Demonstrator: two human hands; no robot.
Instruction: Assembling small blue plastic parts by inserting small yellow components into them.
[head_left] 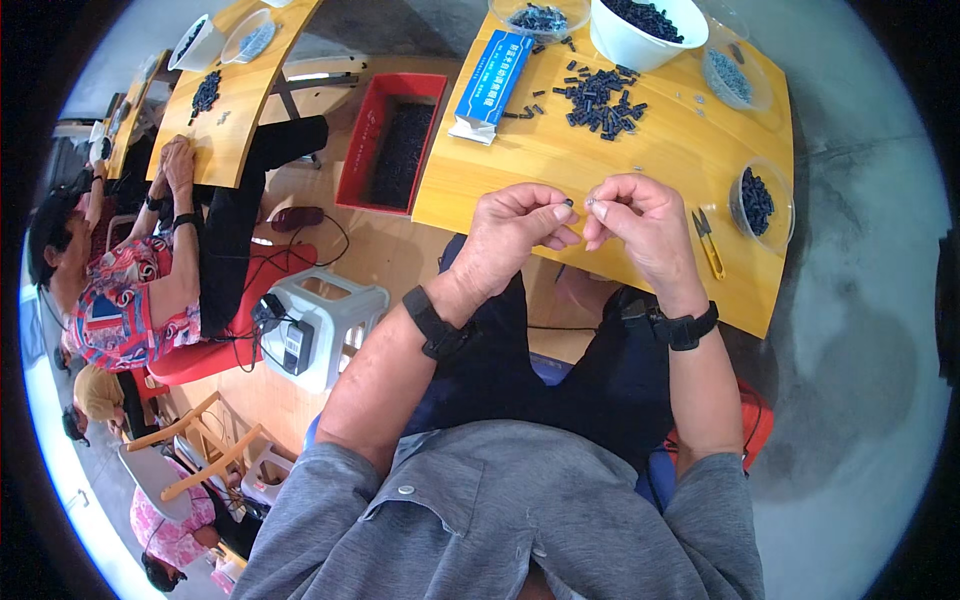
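Observation:
Both my hands meet above the near edge of the yellow wooden table [450, 190]. Between thumb and forefinger, my left hand [525, 220] pinches a small black part [569, 203], of which only the end shows. My right hand [640, 215] is closed in a pinch on a tiny shiny piece [590, 201], too small to name. The two pieces are close together, with a narrow gap between the fingertips. Beyond my hands lies a loose pile of short black cylindrical parts [603, 100]. Yellow-handled thread snips [709, 245] rest to the right of my right hand.
A blue and white box [492, 85] stands left of the pile. Round the table sit a white tub [640, 35] of black parts, a clear bowl [728, 78] of grey pieces and another bowl [760, 203]. On the floor are a red crate [354, 165] and a grey stool [330, 335]; co-workers sit leftward.

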